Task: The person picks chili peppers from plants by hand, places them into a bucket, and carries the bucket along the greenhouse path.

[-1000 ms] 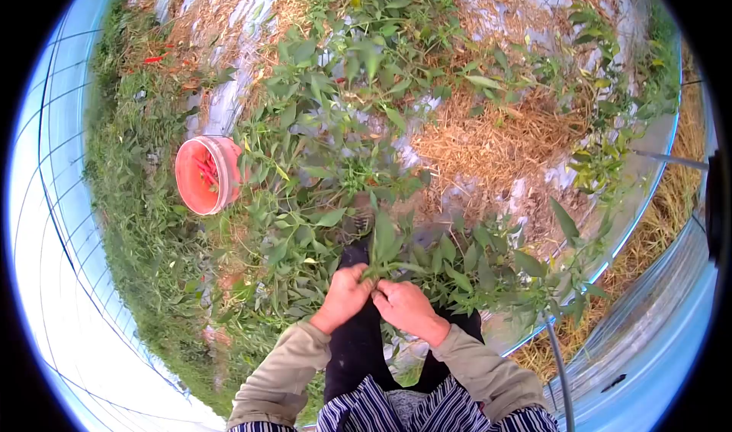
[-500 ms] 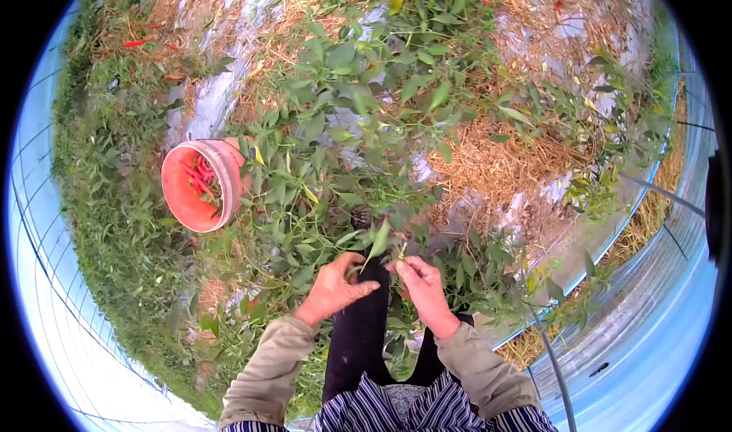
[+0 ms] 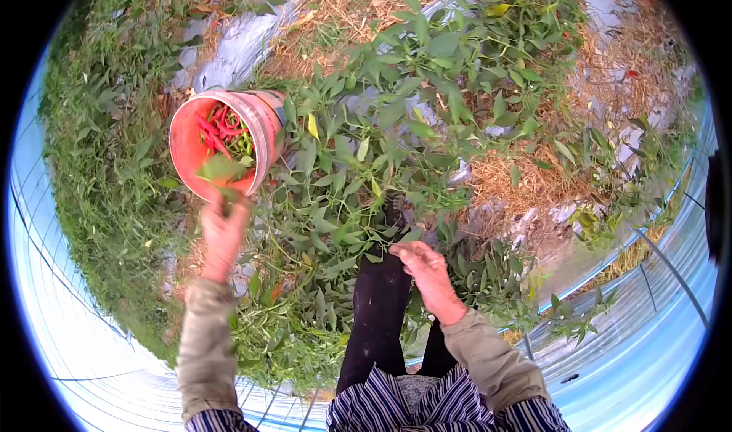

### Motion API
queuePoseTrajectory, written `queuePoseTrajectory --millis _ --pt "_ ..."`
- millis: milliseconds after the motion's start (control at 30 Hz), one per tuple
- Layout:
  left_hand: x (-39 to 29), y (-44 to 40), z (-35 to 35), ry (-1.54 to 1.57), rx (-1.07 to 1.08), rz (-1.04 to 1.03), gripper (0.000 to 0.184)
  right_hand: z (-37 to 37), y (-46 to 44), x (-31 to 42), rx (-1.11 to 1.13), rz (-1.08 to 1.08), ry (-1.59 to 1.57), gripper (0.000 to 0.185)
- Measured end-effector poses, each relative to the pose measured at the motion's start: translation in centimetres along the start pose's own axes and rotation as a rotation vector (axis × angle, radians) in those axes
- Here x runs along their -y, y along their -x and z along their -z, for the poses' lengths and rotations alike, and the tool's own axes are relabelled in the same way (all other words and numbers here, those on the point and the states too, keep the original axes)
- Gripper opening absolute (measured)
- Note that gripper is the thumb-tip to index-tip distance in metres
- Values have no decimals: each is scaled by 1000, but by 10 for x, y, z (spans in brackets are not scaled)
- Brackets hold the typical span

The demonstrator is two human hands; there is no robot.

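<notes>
Two bare hands work apart from each other, both coming up from the lower edge in tan sleeves (image 3: 207, 344). The left arm stands nearly straight, pointing towards twelve o'clock, and its left hand (image 3: 222, 237) lies at about half past eight from the middle of the view, fingers forward at the near lip of the bucket (image 3: 185, 144). Those fingers look bent and drawn together, with a green leaf (image 3: 218, 167) just beyond them across the bucket's mouth; both are blurred, so I cannot tell whether the hand grips it or has let go. The right arm slants towards eleven o'clock, and the right hand (image 3: 428, 276) lies at five o'clock, above the dark trousers (image 3: 377, 310). Its fingers are half curled, tips near some foliage (image 3: 335, 222); whether they pinch anything I cannot tell.

The pinkish bucket lies at ten o'clock among the plants, tilted, its mouth facing the viewer. Inside, red peppers (image 3: 217, 127) are heaped towards its two o'clock side, with slimmer green pieces (image 3: 242, 144) beside them, nearer three o'clock
</notes>
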State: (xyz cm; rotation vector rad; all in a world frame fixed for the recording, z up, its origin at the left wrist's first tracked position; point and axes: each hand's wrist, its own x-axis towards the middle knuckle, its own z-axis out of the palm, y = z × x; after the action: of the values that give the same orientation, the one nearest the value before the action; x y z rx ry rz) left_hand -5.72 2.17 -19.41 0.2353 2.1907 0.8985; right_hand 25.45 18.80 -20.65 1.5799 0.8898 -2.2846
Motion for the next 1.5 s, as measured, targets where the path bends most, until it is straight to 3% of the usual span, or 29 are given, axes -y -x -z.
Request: queuePoseTrajectory --millis 100,167,233,300,367,433,467,533,567,600,633,867,933,1000,1100,1233,1267,1333,1433,1500 --pt "37 -61 47 -308 -55 -89 34 16 -9 -15 -7 -28 112 20" --pt "100 -89 73 -578 -127 -213 46 18 -11 -13 -70 -56 90 15" --pt "133 -89 87 -868 -312 -46 50 13 -9 -1 -170 -188 151 17" --pt "161 -77 86 -889 -342 49 59 21 -10 -12 -197 -193 152 18" --pt "211 -62 80 -284 -388 293 61 29 -7 -21 -191 -201 171 15" --pt "177 -47 54 191 -353 808 55 27 -4 -26 -220 -215 181 14" --pt "183 -44 45 197 -352 812 55 28 -2 -31 -223 -256 152 15" --pt "215 -42 20 922 -399 1030 37 27 2 -37 -237 -315 103 16" --pt "254 -44 16 931 -381 1033 37 22 1 -36 -254 -308 107 16" --pt "307 -47 15 1234 -288 860 31 18 4 -33 -230 -333 107 17" --pt "326 -55 0 1277 -249 786 32 15 12 -31 -237 -352 100 18" --pt "384 -85 22 788 262 303 40 50 43 -49 -309 -378 15 21" --pt "369 -108 14 944 329 445 41 76 58 -41 -325 -326 3 20" --pt "306 -101 17 1029 -281 866 41 76 81 -40 -384 -288 62 18" --pt "257 -111 40 1126 -277 1039 41 116 120 -39 -524 -147 125 17" --pt "211 -102 59 1025 -222 977 40 192 177 -42 -685 0 218 18" --pt "231 -88 62 814 -25 759 38 211 197 -51 -718 -5 223 18" --pt "222 -65 58 702 93 593 34 230 242 -55 -797 -67 233 19" --pt "134 -2 35 791 -18 653 28 270 308 -112 -830 -153 217 22" --pt "129 9 39 786 -7 660 27 267 345 -125 -864 -231 92 19"
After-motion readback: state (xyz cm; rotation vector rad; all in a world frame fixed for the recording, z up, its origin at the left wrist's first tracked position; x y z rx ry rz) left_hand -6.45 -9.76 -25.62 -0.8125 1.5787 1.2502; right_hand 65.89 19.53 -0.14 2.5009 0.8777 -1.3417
